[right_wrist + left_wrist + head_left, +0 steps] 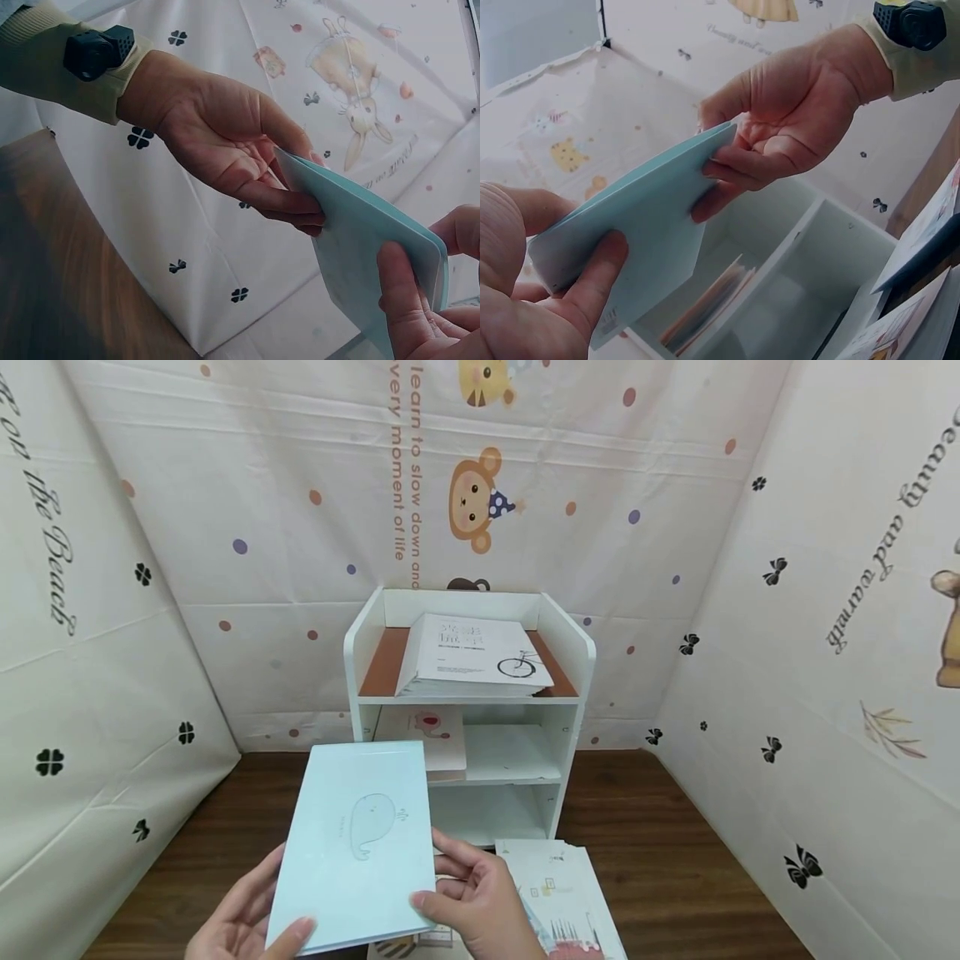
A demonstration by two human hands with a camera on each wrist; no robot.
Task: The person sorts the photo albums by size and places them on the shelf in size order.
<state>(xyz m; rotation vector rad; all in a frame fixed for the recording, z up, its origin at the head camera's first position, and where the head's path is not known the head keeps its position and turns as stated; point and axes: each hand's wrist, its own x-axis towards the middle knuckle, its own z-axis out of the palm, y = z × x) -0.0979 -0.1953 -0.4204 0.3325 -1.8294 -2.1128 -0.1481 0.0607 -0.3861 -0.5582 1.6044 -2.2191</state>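
A thin light-blue notebook (pixel 360 843) with a whale drawn on its cover is held up in front of the shelf, tilted toward the head camera. My left hand (pixel 247 910) grips its lower left edge, thumb on the cover and fingers behind. On the lower right edge, my right hand (pixel 480 893) pinches it the same way. From below, the left wrist view shows the notebook's back (pixel 656 232) with fingers of both hands pressed against it. In the right wrist view the notebook (pixel 360 240) spans between the two hands.
Behind stands a white shelf unit (pixel 587 664). A stack of white booklets (pixel 480 652) lies on its top, and a booklet with a pink elephant (pixel 427 735) sits in the middle compartment. An illustrated booklet (pixel 558 893) lies on the brown table (pixel 660 860), partly behind my right hand.
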